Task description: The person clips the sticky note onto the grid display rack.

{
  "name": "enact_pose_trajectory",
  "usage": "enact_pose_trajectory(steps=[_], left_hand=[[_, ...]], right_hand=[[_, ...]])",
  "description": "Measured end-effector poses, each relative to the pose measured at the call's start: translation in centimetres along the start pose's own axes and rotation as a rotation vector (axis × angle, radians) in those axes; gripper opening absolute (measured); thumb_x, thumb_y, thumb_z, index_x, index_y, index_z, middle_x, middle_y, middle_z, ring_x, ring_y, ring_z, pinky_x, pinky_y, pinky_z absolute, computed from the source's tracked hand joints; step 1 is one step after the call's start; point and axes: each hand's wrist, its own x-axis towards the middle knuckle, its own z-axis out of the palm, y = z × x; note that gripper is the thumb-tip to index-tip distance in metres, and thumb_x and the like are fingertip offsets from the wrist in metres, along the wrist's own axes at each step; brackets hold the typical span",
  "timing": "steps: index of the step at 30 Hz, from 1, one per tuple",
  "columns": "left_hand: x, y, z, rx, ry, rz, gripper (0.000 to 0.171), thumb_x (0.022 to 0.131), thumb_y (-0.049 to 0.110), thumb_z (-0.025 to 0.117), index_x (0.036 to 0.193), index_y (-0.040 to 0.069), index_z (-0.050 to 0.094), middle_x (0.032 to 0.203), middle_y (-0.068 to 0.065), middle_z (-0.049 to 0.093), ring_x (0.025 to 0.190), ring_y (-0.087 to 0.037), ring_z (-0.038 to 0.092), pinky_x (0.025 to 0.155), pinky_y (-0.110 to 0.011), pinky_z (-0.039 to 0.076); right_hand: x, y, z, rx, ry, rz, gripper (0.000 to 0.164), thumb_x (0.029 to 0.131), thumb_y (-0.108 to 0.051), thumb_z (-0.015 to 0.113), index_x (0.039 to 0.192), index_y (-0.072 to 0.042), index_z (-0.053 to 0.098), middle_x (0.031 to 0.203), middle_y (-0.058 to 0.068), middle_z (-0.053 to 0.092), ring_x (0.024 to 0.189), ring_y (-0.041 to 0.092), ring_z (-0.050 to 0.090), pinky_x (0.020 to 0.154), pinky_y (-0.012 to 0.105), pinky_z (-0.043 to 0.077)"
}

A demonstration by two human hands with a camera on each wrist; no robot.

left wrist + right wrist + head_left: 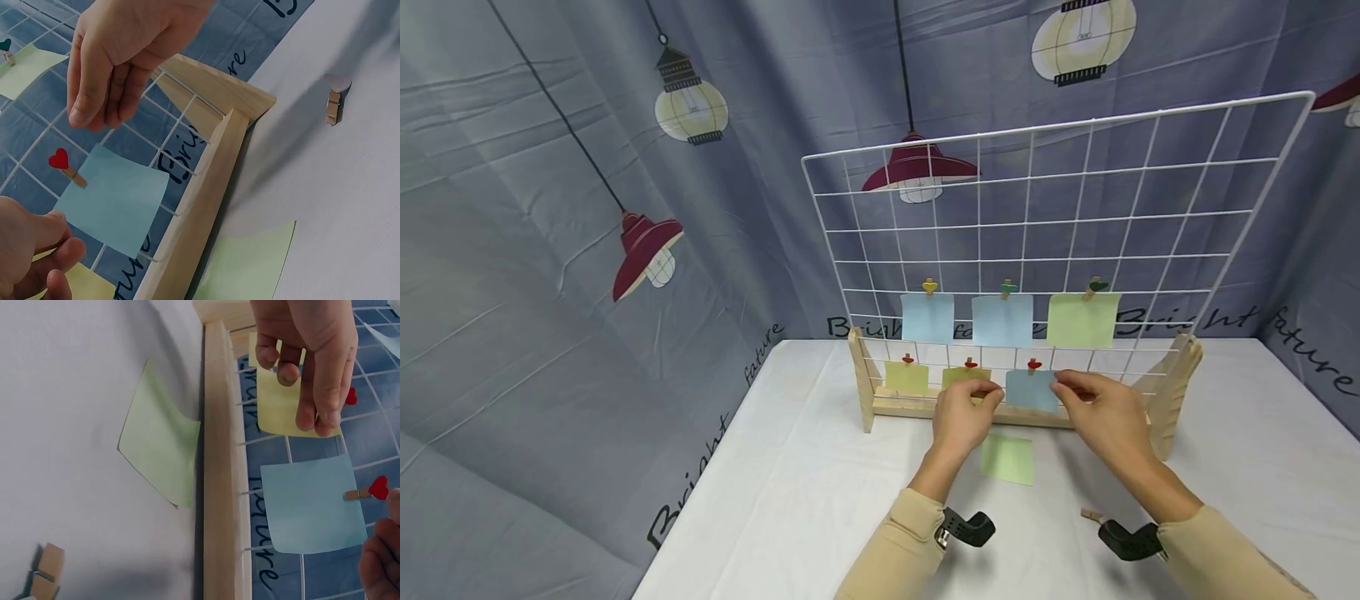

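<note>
A blue sticky note (1030, 390) hangs from the wire grid by a small wooden clothespin (75, 177) with a red heart. My left hand (964, 417) is beside its left edge, in front of a yellow note (275, 403), thumb and fingertips close together. By the right edge is my right hand (1105, 417), its fingers loosely bent. The wrist views show a gap between each hand's fingertips and the blue note, and nothing held. A pale green note (1007, 460) lies on the table below the rack.
The white grid (977, 225) stands in a wooden base (910, 407). Two blue notes (927, 318) and a green note (1082, 320) hang in the upper row; another yellow note (907, 378) hangs lower left. A loose clothespin (333, 107) lies on the white table (760, 492).
</note>
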Motion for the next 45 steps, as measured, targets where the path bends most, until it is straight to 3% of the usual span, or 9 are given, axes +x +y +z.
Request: enact_pose_trajectory(steps=[5, 10, 14, 19, 21, 26, 45], left_hand=[[-0.2, -0.1, -0.3, -0.001, -0.017, 0.006, 0.009, 0.094, 0.032, 0.076, 0.098, 0.026, 0.081, 0.093, 0.014, 0.076, 0.085, -0.001, 0.062, 0.07, -0.023, 0.044], [-0.3, -0.3, -0.4, 0.003, -0.026, 0.009, 0.009, 0.093, 0.032, 0.077, 0.098, 0.027, 0.081, 0.094, 0.015, 0.076, 0.088, -0.002, 0.063, 0.073, -0.024, 0.043], [-0.3, -0.4, -0.6, 0.009, -0.026, 0.023, 0.01, 0.092, 0.032, 0.078, 0.099, 0.026, 0.082, 0.093, 0.016, 0.076, 0.087, -0.001, 0.062, 0.074, -0.024, 0.043], [-0.5, -0.8, -1.1, 0.009, -0.028, 0.054, 0.013, 0.091, 0.028, 0.08, 0.103, 0.024, 0.081, 0.089, 0.013, 0.076, 0.067, 0.001, 0.056, 0.063, -0.021, 0.041], [-0.5, -0.9, -1.3, 0.0, -0.029, 0.058, 0.015, 0.09, 0.026, 0.08, 0.104, 0.024, 0.08, 0.088, 0.011, 0.076, 0.061, 0.002, 0.054, 0.059, -0.021, 0.04], [-0.7, -1.3, -1.7, -0.027, -0.038, 0.05, 0.019, 0.089, 0.024, 0.081, 0.107, 0.023, 0.079, 0.088, 0.01, 0.076, 0.059, 0.004, 0.056, 0.057, -0.02, 0.041], [-1.3, -2.4, -3.4, 0.006, -0.037, 0.063, 0.022, 0.086, 0.026, 0.084, 0.107, 0.02, 0.078, 0.088, 0.01, 0.077, 0.056, 0.001, 0.051, 0.056, -0.021, 0.038]], right_hand=[[-0.5, 0.0, -0.5, 0.008, -0.023, 0.024, 0.025, 0.093, -0.022, 0.077, 0.111, -0.004, 0.079, 0.096, 0.014, 0.08, 0.076, -0.021, 0.05, 0.062, 0.009, 0.044], [-1.0, 0.4, -0.7, -0.014, -0.015, 0.019, 0.025, 0.091, -0.021, 0.08, 0.11, -0.004, 0.079, 0.094, 0.013, 0.08, 0.075, -0.016, 0.054, 0.062, 0.01, 0.044], [-1.3, 0.5, -0.7, -0.02, -0.006, 0.003, 0.025, 0.088, -0.019, 0.083, 0.108, -0.004, 0.08, 0.091, 0.012, 0.08, 0.072, -0.003, 0.064, 0.059, 0.01, 0.044], [-1.6, 0.4, -0.9, -0.021, -0.019, 0.001, 0.026, 0.086, -0.018, 0.084, 0.108, -0.003, 0.08, 0.089, 0.012, 0.08, 0.074, 0.018, 0.073, 0.059, 0.011, 0.045], [-1.8, 0.4, -1.0, -0.018, -0.032, 0.011, 0.027, 0.087, -0.019, 0.083, 0.109, -0.004, 0.079, 0.09, 0.011, 0.079, 0.075, 0.016, 0.072, 0.06, 0.011, 0.046], [-2.3, 0.6, -1.4, -0.011, -0.06, 0.026, 0.028, 0.089, -0.021, 0.081, 0.111, -0.004, 0.079, 0.093, 0.011, 0.079, 0.077, -0.008, 0.061, 0.061, 0.011, 0.048], [-4.5, 2.6, -2.2, -0.01, -0.018, -0.03, 0.025, 0.08, -0.016, 0.088, 0.102, -0.006, 0.081, 0.083, 0.007, 0.079, 0.071, -0.017, 0.057, 0.06, 0.008, 0.044]])
